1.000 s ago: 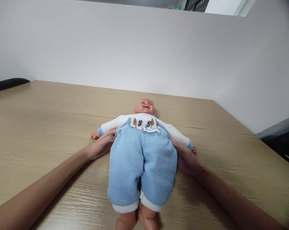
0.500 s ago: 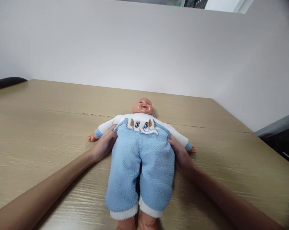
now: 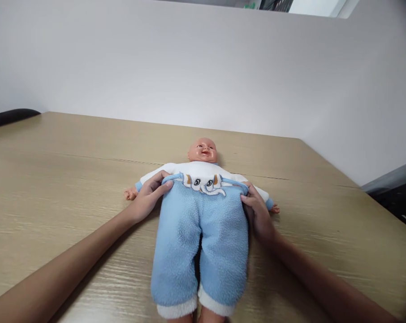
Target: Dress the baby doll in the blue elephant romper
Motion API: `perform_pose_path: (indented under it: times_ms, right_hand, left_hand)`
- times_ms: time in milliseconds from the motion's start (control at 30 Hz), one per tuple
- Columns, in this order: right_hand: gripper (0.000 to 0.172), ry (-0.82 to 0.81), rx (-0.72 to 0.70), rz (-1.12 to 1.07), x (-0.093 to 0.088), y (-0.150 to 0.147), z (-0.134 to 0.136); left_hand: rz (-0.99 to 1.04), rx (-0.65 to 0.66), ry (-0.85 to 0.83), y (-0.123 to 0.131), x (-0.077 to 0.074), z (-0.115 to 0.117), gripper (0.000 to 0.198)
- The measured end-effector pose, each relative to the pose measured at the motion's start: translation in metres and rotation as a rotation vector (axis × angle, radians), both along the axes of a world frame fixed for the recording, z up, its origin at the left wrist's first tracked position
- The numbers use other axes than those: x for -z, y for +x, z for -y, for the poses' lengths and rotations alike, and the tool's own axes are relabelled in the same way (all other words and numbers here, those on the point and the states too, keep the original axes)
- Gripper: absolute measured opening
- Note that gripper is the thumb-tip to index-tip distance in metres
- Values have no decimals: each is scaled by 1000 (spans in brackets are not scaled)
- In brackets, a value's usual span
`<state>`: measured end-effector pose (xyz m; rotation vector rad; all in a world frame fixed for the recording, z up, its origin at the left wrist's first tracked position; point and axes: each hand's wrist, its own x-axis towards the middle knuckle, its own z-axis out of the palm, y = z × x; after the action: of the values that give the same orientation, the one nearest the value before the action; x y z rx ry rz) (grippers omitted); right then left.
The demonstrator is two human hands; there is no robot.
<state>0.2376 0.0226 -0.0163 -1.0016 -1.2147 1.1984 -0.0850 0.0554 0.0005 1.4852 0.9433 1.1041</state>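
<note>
A baby doll (image 3: 203,150) lies on its back, head away from me, arms spread to the sides. It wears a white top (image 3: 203,168) with blue cuffs and fluffy blue overalls (image 3: 179,233) with white hems and an elephant face on the bib. My left hand (image 3: 151,196) pinches the overalls' upper edge at the left, thumb on the front. At the right edge, my right hand (image 3: 259,211) grips the overalls in the same way. The fingers behind the cloth are partly hidden. The doll's feet are out of frame.
A wooden table (image 3: 71,179) with a seam across it bears the doll. Behind it rises a plain pale wall (image 3: 176,63) with an opening at the top. A black curved object (image 3: 13,117) shows at the left edge, a dark object (image 3: 398,197) at the right.
My thumbs have come onto the front of the overalls, and both hands now grip the upper edge. The bib and straps have shifted down toward me, baring more of the white top.
</note>
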Motion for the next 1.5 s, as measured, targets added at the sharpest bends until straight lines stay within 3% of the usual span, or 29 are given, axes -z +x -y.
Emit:
perform_pose_path:
  times_ms: [133,300,533,667,767,933,1100,1333,1500]
  right_hand:
    - [11,-72,-8,2,2,0,-9]
    - [13,-126,-105,128,3,4,-14]
    - [33,112,-16,562,-7,5,-5]
    - [34,-65,14,278,1,-1,1]
    - [46,-218,81,20,10,-7,0]
    - [54,-233,85,-90,14,-9,-4]
    - [50,-187,60,-86,19,-5,-12]
    - [36,-77,40,73,27,2,-22]
    - [28,10,15,202,13,4,-19]
  left_hand:
    - [-60,-59,-6,5,1,-2,41]
    - [-227,33,32,0,2,-7,41]
    - [-554,66,182,-12,0,-2,37]
    - [-440,-15,52,-3,2,5,38]
    - [-250,-106,-62,8,7,8,35]
    - [-64,-177,-192,18,23,5,37]
    - [53,-97,-187,17,31,0,42]
    - [-73,71,-83,8,12,-5,46]
    - [-212,93,42,1,6,-8,41]
